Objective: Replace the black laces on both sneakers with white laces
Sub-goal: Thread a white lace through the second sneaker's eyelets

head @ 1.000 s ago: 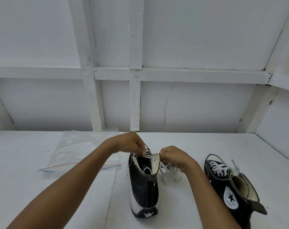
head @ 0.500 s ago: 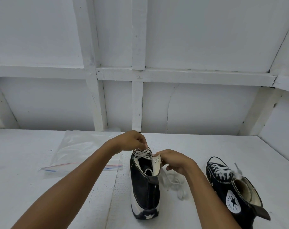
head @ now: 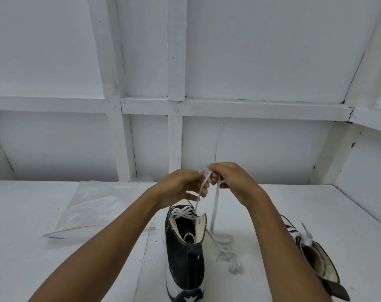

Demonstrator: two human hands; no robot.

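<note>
A black high-top sneaker (head: 185,253) stands upright in front of me, heel toward me, partly laced in white. Both hands are raised above its collar. My right hand (head: 233,182) pinches the white lace (head: 213,214), which runs from its fingers down to an upper eyelet and also hangs to a loose pile on the table at the right. My left hand (head: 180,188) is beside it, fingers curled at the same lace strand. A second black sneaker (head: 315,256) with white laces lies at the right, partly hidden by my right forearm.
A clear zip bag (head: 91,210) lies flat on the white table (head: 32,247) at the left. A white panelled wall (head: 250,149) closes the back, and another one rises at the far right.
Both hands have risen from the sneaker's collar and drawn the white lace up through an eyelet. The loose lace pile at the right has shifted.
</note>
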